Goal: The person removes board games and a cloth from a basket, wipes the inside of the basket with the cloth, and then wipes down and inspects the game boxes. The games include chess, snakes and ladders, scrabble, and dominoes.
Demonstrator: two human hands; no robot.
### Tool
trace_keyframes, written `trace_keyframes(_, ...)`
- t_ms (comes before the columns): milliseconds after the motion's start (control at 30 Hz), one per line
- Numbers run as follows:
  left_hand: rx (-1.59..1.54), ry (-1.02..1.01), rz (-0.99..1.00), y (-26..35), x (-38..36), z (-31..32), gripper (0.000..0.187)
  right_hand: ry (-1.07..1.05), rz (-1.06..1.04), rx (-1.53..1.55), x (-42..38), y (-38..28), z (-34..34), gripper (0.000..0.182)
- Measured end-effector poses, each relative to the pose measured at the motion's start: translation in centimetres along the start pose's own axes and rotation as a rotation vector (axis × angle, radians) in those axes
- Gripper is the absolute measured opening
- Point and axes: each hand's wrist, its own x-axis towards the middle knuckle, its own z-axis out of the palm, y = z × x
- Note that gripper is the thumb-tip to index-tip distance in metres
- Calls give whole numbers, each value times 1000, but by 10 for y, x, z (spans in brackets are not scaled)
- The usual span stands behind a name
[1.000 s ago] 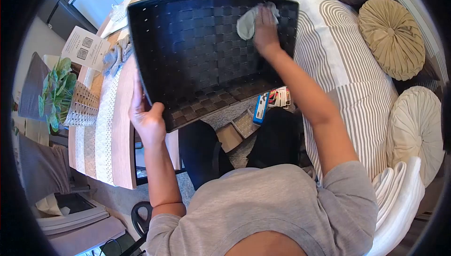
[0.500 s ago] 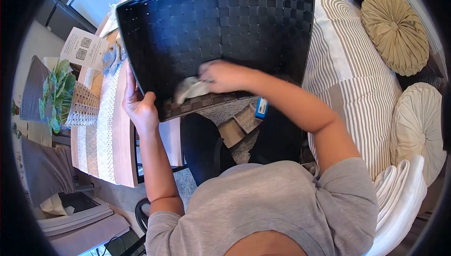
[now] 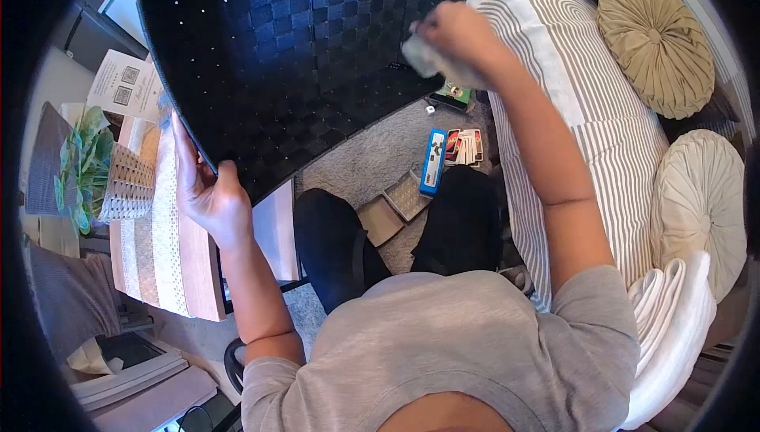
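Observation:
A large black woven basket (image 3: pixel 293 44) is held up in front of me, tilted so its inside faces me. My left hand (image 3: pixel 212 194) grips its lower left edge, thumb on the inner face and fingers behind. At the basket's right side, my right hand (image 3: pixel 467 40) is closed round a pale, crumpled cloth (image 3: pixel 427 56), slightly blurred by motion. The cloth hangs just off the basket's right part in this view.
On the carpet lie a blue box (image 3: pixel 433 161), spread playing cards (image 3: pixel 465 147), a small open box (image 3: pixel 407 196) and a white die (image 3: pixel 430 110). A striped bed (image 3: pixel 602 171) with round cushions stands right; a table (image 3: pixel 170 266) with a potted plant (image 3: pixel 83 163) stands left.
My right hand with the cloth has moved up and right from the basket's lower inside. The basket has shifted left and turned, uncovering the cards and die on the floor.

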Motion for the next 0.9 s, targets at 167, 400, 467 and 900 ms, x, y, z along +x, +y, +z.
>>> trace_keyframes(167,84,61,124,10,-11,-1,72,-97,-110,-257,12,-14,84,34)
trace_keyframes(400,363,-50,387,-4,-4,-3,67,-232,-22,-42,34,-16,119,26)
trace_keyframes(467,432,-94,409,-22,-3,3,71,-183,-98,-86,30,2,148,26)
trace_keyframes(900,490,-232,137,-104,-11,35,80,59,488,504,-74,131,256,23)
